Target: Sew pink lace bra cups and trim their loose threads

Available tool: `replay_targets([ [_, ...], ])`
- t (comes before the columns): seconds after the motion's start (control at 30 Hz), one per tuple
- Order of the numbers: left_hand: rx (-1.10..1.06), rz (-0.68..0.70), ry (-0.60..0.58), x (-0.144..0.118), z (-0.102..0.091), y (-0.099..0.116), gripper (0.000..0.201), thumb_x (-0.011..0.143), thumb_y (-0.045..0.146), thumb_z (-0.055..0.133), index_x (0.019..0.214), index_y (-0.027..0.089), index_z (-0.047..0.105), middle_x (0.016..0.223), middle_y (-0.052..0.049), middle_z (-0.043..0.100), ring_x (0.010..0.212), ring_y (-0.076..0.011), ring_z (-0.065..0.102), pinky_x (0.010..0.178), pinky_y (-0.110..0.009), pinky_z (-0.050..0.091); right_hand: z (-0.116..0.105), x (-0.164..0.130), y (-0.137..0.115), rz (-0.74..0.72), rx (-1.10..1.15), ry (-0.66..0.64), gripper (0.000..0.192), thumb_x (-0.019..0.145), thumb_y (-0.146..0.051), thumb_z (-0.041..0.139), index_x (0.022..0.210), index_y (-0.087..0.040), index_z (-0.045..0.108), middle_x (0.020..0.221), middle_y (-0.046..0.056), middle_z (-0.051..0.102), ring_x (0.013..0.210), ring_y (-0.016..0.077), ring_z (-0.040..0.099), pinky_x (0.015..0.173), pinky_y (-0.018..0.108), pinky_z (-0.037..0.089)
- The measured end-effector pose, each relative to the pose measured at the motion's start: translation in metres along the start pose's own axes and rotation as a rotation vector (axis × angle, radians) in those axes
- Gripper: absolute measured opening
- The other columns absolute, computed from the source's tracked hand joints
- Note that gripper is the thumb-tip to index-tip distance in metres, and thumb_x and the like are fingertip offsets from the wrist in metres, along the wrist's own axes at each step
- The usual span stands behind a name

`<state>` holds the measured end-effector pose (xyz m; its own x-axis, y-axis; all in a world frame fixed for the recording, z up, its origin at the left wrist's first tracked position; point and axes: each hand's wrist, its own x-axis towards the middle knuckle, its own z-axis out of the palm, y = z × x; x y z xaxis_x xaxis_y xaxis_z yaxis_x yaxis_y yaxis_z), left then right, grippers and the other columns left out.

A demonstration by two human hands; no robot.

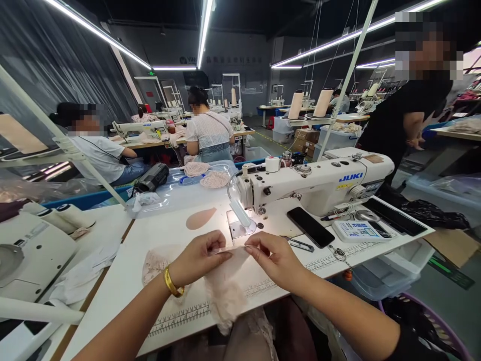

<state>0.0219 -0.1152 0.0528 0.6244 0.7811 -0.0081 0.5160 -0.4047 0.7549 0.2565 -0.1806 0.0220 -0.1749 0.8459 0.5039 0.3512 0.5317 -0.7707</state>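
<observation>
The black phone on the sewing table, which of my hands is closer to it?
Right. Your right hand pinches the pink fabric just below and left of the black phone; your left hand holds the fabric farther left.

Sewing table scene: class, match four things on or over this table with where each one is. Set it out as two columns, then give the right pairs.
Things:
1. black phone
2. gold bangle
3. thread snips
4. pale lace fabric

Places:
A. on the left wrist
B. pinched between both hands
C. flat under the sewing machine arm
D. on the table just past the right hand

Pairs: 1-C, 2-A, 3-D, 4-B
</observation>
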Motion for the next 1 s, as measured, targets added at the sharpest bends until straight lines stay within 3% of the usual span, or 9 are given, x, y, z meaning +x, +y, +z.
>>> replay_targets([
  [0.13,0.639,0.301,0.342,-0.012,-0.019,-0.007,0.015,0.091,0.022,0.050,0.078,0.023,0.056,0.070,0.000,0.057,0.062,-0.0176,0.049,0.058,-0.029,0.035,0.024,0.002,0.010,-0.241,-0.029,0.087,0.017,0.101,-0.020,0.051,0.110,-0.024,0.065,0.103,0.008,0.074,0.092,0.0207,0.069,0.079,0.033,0.055],
  [0.2,0.885,0.371,0.337,-0.018,-0.019,-0.013,0.022,0.094,0.014,0.045,0.081,0.023,0.060,0.077,-0.004,0.063,0.068,-0.0213,0.055,0.061,-0.032,0.038,0.032,0.006,0.028,-0.312,-0.059,0.033,0.022,0.101,-0.017,0.048,0.111,-0.023,0.066,0.114,0.011,0.073,0.102,0.0217,0.069,0.086,0.035,0.056],
  [0.27,0.998,0.325,0.179,-0.022,-0.011,-0.020,0.017,0.092,0.012,0.051,0.085,0.023,0.063,0.084,-0.006,0.068,0.075,-0.0246,0.060,0.063,-0.035,0.042,0.033,0.012,0.052,-0.330,-0.145,-0.096,0.025,0.102,-0.018,0.046,0.108,-0.023,0.069,0.114,0.010,0.074,0.101,0.0225,0.069,0.088,0.037,0.056],
  [0.4,0.894,0.255,-0.145,-0.019,0.015,-0.027,0.009,0.093,0.021,0.060,0.085,0.020,0.063,0.091,-0.007,0.071,0.081,-0.0269,0.064,0.070,-0.039,0.049,0.016,0.023,0.093,-0.298,-0.237,-0.372,0.020,0.099,-0.025,0.055,0.095,-0.027,0.074,0.101,0.003,0.077,0.089,0.0200,0.069,0.084,0.033,0.054],
  [0.5,0.750,0.293,-0.045,0.000,0.018,-0.036,0.025,0.100,0.016,0.041,0.099,0.020,0.065,0.105,-0.010,0.071,0.095,-0.0277,0.063,0.084,-0.042,0.050,0.002,0.028,0.104,-0.357,-0.328,-0.428,0.024,0.099,-0.020,0.053,0.096,-0.027,0.075,0.101,0.002,0.078,0.088,0.0188,0.071,0.080,0.031,0.055],
  [0.6,0.587,0.076,0.128,0.023,0.005,-0.051,0.027,0.100,0.023,0.039,0.112,0.018,0.063,0.121,-0.015,0.066,0.113,-0.0308,0.059,0.094,-0.045,0.047,-0.006,0.027,0.099,-0.454,-0.405,-0.439,0.032,0.099,-0.013,0.044,0.101,-0.023,0.074,0.107,0.006,0.079,0.092,0.0210,0.074,0.077,0.033,0.058],
  [0.67,0.517,-0.087,0.116,0.034,-0.003,-0.063,0.026,0.100,0.033,0.042,0.105,0.018,0.064,0.107,-0.013,0.069,0.102,-0.0298,0.063,0.086,-0.043,0.049,-0.006,0.023,0.089,-0.471,-0.348,-0.402,0.031,0.099,-0.011,0.044,0.105,-0.021,0.073,0.109,0.008,0.079,0.094,0.0210,0.075,0.078,0.033,0.060],
  [0.77,0.471,-0.133,0.032,0.037,-0.007,-0.074,0.024,0.096,0.035,0.047,0.081,0.021,0.059,0.082,-0.005,0.066,0.077,-0.0236,0.063,0.069,-0.035,0.047,-0.005,0.018,0.072,-0.409,-0.158,-0.322,0.025,0.098,-0.011,0.049,0.103,-0.022,0.071,0.109,0.009,0.077,0.092,0.0172,0.075,0.076,0.028,0.062],
  [1.0,0.442,-0.130,0.069,0.015,0.009,-0.064,0.018,0.097,0.031,0.040,0.087,0.021,0.052,0.087,-0.005,0.064,0.077,-0.0221,0.057,0.070,-0.035,0.044,-0.006,0.014,0.054,-0.418,-0.031,-0.299,0.021,0.097,-0.011,0.054,0.107,-0.022,0.069,0.115,0.012,0.076,0.100,0.0180,0.075,0.082,0.027,0.062],
])
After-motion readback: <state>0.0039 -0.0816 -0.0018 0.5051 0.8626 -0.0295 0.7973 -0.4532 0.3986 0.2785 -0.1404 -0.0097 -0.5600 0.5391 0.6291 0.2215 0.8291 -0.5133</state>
